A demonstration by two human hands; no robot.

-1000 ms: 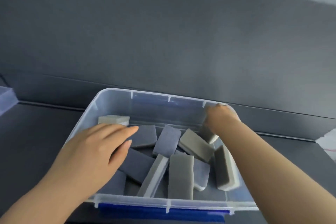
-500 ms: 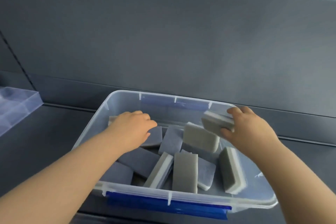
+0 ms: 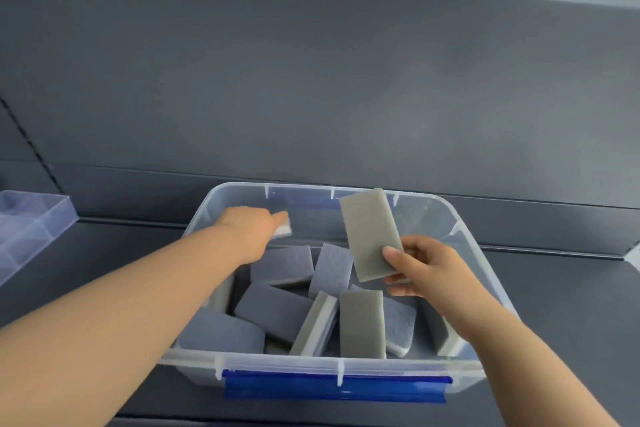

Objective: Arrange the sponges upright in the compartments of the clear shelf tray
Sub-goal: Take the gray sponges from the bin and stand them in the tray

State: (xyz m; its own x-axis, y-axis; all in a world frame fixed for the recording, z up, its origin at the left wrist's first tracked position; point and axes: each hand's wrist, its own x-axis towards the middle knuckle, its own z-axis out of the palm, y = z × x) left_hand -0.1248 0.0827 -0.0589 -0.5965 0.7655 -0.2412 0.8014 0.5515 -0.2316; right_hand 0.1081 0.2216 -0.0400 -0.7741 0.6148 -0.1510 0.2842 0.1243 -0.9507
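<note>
Grey sponge (image 3: 370, 236) upright aloft, other sponges (image 3: 362, 322) jumbled beneath; clear, seemingly compartmented tray (image 3: 34, 218) leftward.

clear shelf tray (image 3: 33, 229): cut off by the left edge.
left hand (image 3: 251, 229): blurred; you cannot tell its grip on the white sponge (image 3: 284, 230).
grey sponge (image 3: 369, 236): lower corner covered by your right hand (image 3: 420, 265).
side sponge (image 3: 446, 341): partly under your right forearm (image 3: 502, 340).

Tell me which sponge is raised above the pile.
The grey sponge pinched in the right hand; the others lie lower inside the clear bin.
</note>
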